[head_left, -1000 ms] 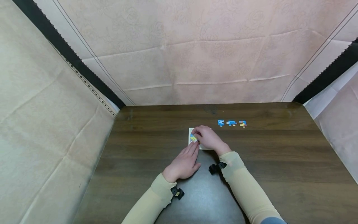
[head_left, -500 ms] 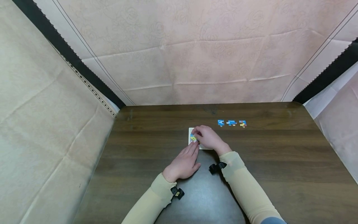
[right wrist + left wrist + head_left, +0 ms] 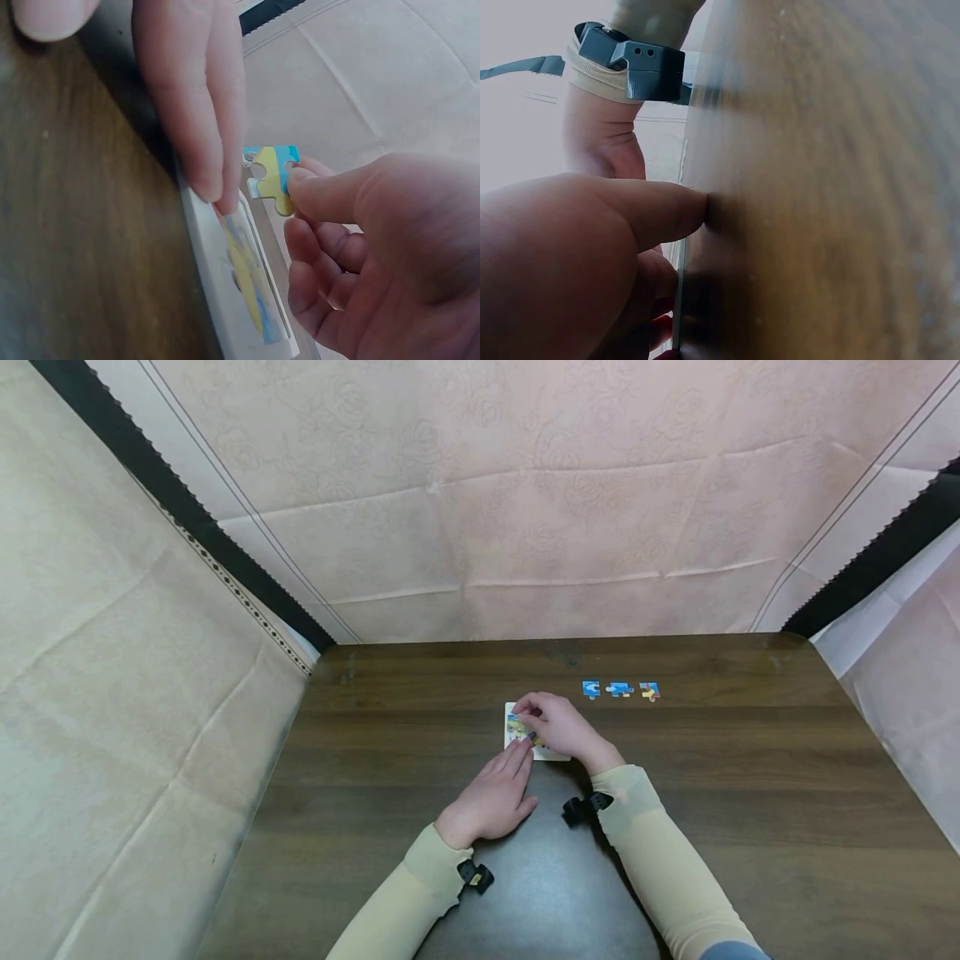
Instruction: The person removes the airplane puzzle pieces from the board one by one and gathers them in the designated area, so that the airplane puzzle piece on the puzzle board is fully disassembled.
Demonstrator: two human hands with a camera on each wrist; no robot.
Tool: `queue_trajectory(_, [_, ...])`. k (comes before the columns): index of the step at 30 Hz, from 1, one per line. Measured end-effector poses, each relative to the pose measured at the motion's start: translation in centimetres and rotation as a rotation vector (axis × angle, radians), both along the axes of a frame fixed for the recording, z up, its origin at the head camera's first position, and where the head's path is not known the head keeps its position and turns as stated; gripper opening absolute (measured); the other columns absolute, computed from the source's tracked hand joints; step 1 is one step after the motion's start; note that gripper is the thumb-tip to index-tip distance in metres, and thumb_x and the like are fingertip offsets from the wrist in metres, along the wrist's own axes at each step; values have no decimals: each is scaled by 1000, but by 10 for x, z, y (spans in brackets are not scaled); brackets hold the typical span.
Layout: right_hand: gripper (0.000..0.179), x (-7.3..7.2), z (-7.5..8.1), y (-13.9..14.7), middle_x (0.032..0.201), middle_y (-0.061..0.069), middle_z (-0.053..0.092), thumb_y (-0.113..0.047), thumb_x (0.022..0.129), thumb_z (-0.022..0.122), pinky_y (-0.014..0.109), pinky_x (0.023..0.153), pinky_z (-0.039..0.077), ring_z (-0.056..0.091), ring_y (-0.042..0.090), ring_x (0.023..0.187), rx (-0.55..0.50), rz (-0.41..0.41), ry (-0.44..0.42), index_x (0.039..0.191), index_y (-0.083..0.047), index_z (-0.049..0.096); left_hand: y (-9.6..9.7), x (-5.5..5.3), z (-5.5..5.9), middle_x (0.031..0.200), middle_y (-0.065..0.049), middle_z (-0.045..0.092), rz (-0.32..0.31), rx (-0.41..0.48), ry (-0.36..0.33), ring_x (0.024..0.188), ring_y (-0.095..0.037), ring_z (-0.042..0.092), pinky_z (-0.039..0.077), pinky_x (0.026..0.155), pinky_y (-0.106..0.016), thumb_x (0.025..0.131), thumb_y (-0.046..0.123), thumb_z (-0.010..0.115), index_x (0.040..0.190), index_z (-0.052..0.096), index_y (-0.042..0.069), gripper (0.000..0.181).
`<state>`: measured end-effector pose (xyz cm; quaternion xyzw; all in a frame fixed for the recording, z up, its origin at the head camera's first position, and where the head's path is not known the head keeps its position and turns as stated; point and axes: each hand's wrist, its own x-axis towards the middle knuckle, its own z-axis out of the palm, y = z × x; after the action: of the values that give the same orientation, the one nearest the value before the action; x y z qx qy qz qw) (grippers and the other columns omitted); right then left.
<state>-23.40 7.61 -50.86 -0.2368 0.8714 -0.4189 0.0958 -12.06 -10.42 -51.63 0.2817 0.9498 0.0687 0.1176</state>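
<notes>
A small white-framed jigsaw board [image 3: 557, 757] with a colourful picture lies on the table, partly covered by both hands. My right hand [image 3: 564, 727] is over its upper right part. In the right wrist view its thumb and forefinger pinch a yellow and blue jigsaw piece [image 3: 268, 178], held up over the board's picture. My left hand [image 3: 491, 797] lies flat at the board's lower edge, fingers extended and fingertips on the frame. The left thumb [image 3: 664, 210] reaches down to the wooden tabletop in the left wrist view.
Three loose jigsaw pieces, a left one [image 3: 591, 689], a middle one [image 3: 619, 689] and a right one [image 3: 649, 691], lie in a row behind the right hand. Pale cloth [image 3: 525, 543] hangs behind the brown wooden table [image 3: 750, 777]. Each wrist wears a black camera.
The right hand has shifted slightly on its wrist, and more of the board's picture shows beneath its fingers. The left hand and the three loose pieces stay where they were.
</notes>
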Motion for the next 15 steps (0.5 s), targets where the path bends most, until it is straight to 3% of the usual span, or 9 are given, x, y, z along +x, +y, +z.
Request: queue_trajectory(15, [12, -9, 0, 36, 116, 6, 72, -15, 108, 67, 50, 100, 55, 62, 29, 103, -41, -84, 4, 118, -14, 74, -4, -5, 4, 179, -14, 11, 31, 6, -21, 165, -30, 9, 20, 130, -45, 112, 45, 52, 169, 24, 0, 78])
